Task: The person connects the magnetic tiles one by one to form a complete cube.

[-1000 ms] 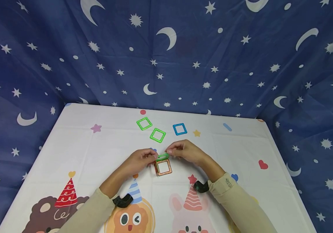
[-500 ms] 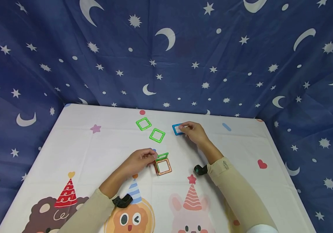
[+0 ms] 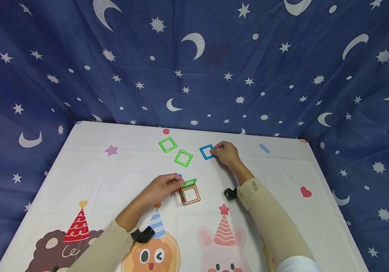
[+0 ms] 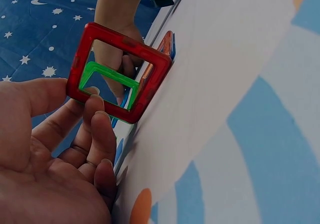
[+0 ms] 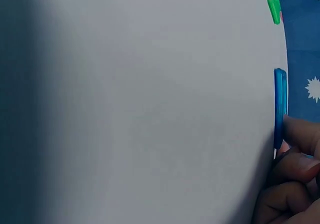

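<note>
In the head view my left hand [image 3: 163,189] pinches the corner of a small build of square magnetic tiles. The left wrist view shows a red tile [image 4: 127,43] standing up, its corner between thumb and fingers. Behind it leans a green tile [image 4: 112,73]. An orange tile [image 3: 191,203] forms another part of the build; whether it lies flat is hard to tell. My right hand [image 3: 227,154] pinches the right edge of a blue tile [image 3: 202,154] on the table. The right wrist view shows that blue tile [image 5: 280,103] edge-on, with the thumb against it.
Two loose green tiles, one farther back [image 3: 161,147] and one nearer [image 3: 189,161], lie left of the blue tile. A white cloth with printed animals covers the table [image 3: 119,173]. A dark blue starry curtain [image 3: 214,98] hangs around the far side and both flanks.
My right hand has left the green tile of the build, reached back and right to the blue tile, and shifted it slightly left. The left hand stays at the build.
</note>
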A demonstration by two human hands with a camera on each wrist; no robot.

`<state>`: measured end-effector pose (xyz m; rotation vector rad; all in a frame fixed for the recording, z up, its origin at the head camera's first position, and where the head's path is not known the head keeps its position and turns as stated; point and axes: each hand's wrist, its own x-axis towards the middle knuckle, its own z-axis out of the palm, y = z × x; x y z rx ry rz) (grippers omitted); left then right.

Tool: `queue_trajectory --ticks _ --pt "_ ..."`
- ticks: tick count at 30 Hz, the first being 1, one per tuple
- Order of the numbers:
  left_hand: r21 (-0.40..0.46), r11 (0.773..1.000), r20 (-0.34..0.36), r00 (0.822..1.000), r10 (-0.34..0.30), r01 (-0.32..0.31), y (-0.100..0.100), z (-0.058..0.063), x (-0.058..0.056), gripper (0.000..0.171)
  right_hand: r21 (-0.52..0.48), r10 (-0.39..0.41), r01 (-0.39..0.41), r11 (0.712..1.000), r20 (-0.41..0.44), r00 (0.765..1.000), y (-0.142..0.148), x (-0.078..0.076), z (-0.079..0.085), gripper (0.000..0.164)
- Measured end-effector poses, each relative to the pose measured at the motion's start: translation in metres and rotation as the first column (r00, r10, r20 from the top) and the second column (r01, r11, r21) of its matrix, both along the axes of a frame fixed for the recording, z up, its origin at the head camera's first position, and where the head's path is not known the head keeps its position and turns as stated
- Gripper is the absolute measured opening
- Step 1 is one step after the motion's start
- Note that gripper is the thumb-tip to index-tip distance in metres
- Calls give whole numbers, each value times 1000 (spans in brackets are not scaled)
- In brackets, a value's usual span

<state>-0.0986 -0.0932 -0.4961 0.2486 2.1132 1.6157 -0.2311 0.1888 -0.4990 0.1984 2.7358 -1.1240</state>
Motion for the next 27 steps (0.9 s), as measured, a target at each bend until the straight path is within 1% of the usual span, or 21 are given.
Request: queue_trajectory --ticks 3,5,14,19,22,24,27 --pt "0 1000 -2 1000 2 -2 0 1 1 26 37 17 -17 999 -24 1000 -1 2 1 25" --pt "6 1000 -4 1000 -1 1 0 1 1 27 41 19 -18 999 -25 999 -1 4 2 24" --pt "9 1000 4 1000 11 -12 1 0 2 27 -13 36 -36 999 -15 999 5 8 1 23" --pt "14 1000 0 1000 12 -12 1 -2 2 27 -14 45 -45 999 -4 999 8 8 -2 26" --pt "20 1000 1 1000 13 -13 1 -2 2 27 -10 65 -65 998 4 998 10 8 -2 26" --pt "23 1000 5 1000 14 -14 0 -1 2 27 -23 83 -83 996 15 996 12 7 -1 27" --pt "26 1000 9 1000 15 -15 0 -1 2 28 -68 93 -90 994 47 995 14 7 1 28"
